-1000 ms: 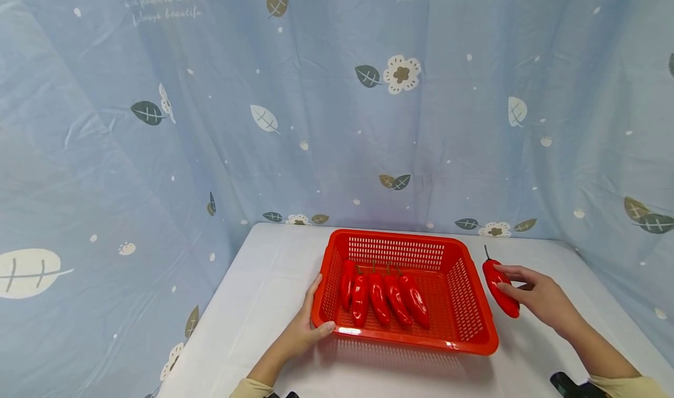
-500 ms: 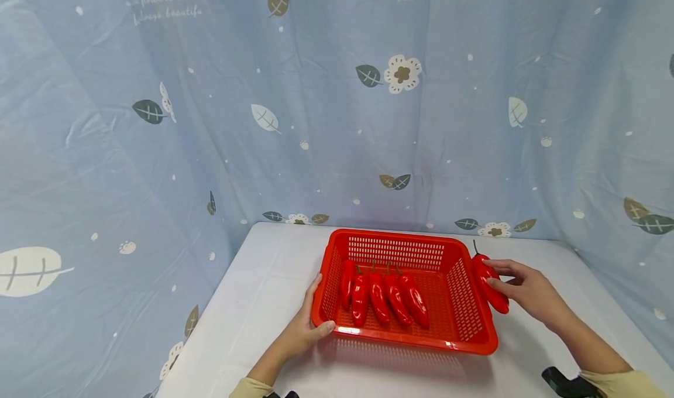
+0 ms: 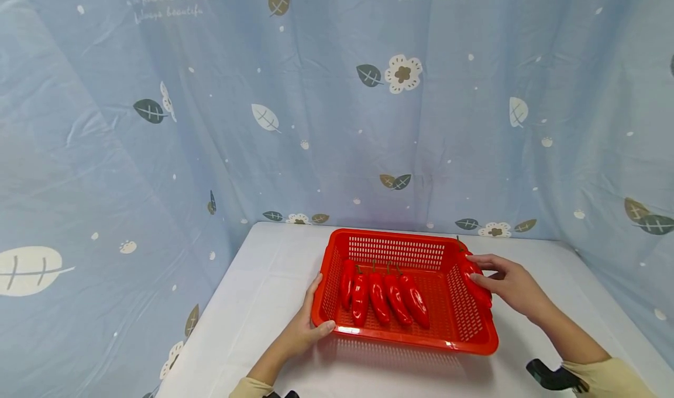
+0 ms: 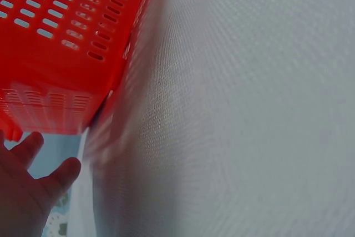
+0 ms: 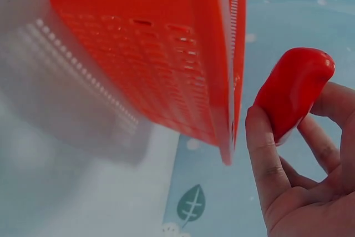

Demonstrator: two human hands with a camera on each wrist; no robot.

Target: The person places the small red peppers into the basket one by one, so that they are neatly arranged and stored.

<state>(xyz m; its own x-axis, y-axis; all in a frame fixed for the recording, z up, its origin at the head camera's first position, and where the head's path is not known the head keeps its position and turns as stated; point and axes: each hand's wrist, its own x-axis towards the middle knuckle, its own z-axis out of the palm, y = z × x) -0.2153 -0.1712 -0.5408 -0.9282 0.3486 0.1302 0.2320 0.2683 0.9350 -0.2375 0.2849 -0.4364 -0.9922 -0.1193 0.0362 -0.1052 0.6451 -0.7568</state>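
A red plastic basket [image 3: 463, 346] with slotted sides stands on the white table. Several glossy red chili peppers [image 3: 378, 298] lie side by side in its left half, most with their green stems toward the back. My left hand [image 3: 301, 330] holds the basket's front left corner, thumb on the front rim and fingers along the left side. Between thumb and fingers, my right hand [image 3: 508, 284] pinches another red chili pepper [image 3: 474, 281], overlapping the basket's right rim in the head view. The right wrist view shows this pepper [image 5: 294, 90] raised beside the rim.
The white-covered table [image 3: 253, 281] reaches back to a blue curtain [image 3: 326, 140] printed with leaves and flowers. The curtain also hangs along the left and right sides. A black strap piece [image 3: 553, 377] sits at the right wrist.
My right hand has moved left with the chili pepper, from beside the basket to over its right rim. My left hand and the basket stay in place.
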